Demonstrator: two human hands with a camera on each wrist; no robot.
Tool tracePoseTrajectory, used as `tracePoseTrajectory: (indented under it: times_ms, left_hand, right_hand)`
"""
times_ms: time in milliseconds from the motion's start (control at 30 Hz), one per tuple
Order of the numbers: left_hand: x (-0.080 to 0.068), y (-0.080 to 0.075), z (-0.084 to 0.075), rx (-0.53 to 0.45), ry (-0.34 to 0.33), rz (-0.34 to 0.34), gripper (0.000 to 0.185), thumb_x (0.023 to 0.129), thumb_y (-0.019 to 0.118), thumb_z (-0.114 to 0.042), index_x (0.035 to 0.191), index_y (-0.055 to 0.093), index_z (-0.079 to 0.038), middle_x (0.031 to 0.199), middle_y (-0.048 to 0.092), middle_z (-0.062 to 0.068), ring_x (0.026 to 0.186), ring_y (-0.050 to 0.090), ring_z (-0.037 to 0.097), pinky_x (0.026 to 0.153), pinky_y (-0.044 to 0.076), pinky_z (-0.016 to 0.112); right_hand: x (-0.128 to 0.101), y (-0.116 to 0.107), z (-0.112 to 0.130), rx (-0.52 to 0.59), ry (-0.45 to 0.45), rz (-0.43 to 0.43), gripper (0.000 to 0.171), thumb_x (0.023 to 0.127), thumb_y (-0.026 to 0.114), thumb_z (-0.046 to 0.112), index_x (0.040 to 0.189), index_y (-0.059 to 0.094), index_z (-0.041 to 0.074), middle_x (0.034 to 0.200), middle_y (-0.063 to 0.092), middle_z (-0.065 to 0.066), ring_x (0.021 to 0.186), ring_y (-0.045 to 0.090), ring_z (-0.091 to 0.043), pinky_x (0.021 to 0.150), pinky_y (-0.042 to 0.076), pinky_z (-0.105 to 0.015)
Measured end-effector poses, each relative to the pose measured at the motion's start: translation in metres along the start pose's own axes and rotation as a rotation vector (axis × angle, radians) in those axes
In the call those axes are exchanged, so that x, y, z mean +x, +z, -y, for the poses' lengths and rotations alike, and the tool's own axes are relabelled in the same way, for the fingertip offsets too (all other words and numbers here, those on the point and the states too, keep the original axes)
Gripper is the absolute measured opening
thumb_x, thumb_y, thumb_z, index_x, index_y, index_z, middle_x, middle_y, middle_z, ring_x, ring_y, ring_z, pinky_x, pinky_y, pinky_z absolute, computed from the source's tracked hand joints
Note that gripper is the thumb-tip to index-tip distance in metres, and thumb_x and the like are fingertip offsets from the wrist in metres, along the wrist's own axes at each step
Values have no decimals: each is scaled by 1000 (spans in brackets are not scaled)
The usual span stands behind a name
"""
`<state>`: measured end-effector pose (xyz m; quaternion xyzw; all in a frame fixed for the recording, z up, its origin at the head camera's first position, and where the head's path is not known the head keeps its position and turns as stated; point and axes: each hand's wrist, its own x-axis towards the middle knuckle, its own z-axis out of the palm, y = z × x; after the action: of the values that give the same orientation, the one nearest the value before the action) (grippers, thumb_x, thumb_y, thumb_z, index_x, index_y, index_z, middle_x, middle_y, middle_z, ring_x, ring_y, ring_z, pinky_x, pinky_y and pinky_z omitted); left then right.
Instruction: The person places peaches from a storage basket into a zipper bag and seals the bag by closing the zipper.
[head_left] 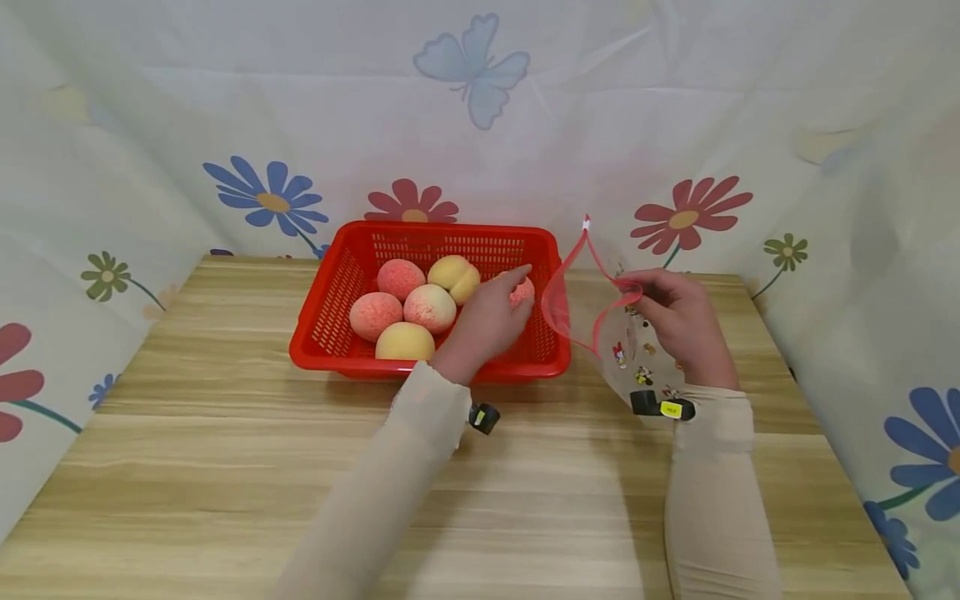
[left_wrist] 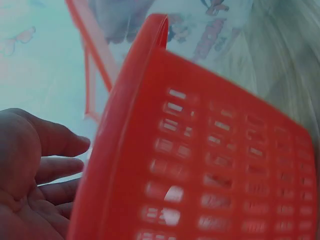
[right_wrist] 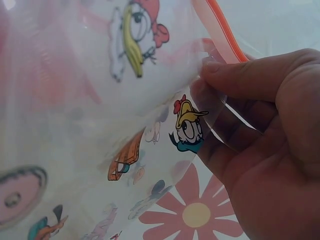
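Note:
A red plastic basket [head_left: 307,354] stands on the table with several peaches in it, some pink like this peach [head_left: 376,317], some yellow like this peach [head_left: 453,277]. My left hand [head_left: 487,321] reaches over its near side toward a pink peach [head_left: 522,290] at the right, partly hidden behind the fingers. In the left wrist view the fingers [left_wrist: 62,142] are spread loosely beyond the basket rim. Between thumb and fingers, my right hand [head_left: 682,321] pinches the edge of a clear zip bag [head_left: 618,358] with a pink-red zip and cartoon prints. The bag's mouth gapes toward the basket.
The wooden table [head_left: 225,483] extends under everything. Behind and at both sides hangs a white cloth [head_left: 570,125] printed with flowers and a butterfly. Dark wrist cameras [head_left: 483,418] sit at both sleeves.

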<state>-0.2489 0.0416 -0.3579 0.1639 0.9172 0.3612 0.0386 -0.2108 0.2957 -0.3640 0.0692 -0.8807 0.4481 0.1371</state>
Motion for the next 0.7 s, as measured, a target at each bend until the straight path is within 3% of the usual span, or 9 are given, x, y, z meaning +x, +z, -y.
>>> tracePoseTrajectory:
  times_ms: [100,267,533,700]
  left_hand:
    - [-4,-6,5,-1,-17,-5,57,95,59,-32,148,41,-20,142,54,4,124,57,24,102,48,43]
    - [-9,-14,14,-14,5,-21,58,93,64,-30,145,44,-15,139,56,8,123,57,27,103,47,46]
    - [-17,-22,28,77,6,-46,56,91,66,-29,141,49,-13,140,55,7,125,54,25,105,46,45]
    - [-22,-29,39,122,-14,-26,58,89,69,-28,141,50,-13,141,54,7,129,50,25,107,44,45]
  right_hand:
    - [0,0,0,6,-7,1,29,96,58,12,123,65,9,111,67,-12,87,59,-10,75,51,-10]
    - [0,1,-1,28,2,-5,28,94,61,11,122,67,10,109,68,-11,84,59,-5,73,52,-11]
    - [1,2,0,23,4,-13,27,94,61,12,120,68,11,107,68,-9,83,60,-4,72,52,-12]
    - [1,2,-2,40,-18,-15,26,94,61,10,119,69,11,103,68,-6,81,60,-5,71,53,-13]
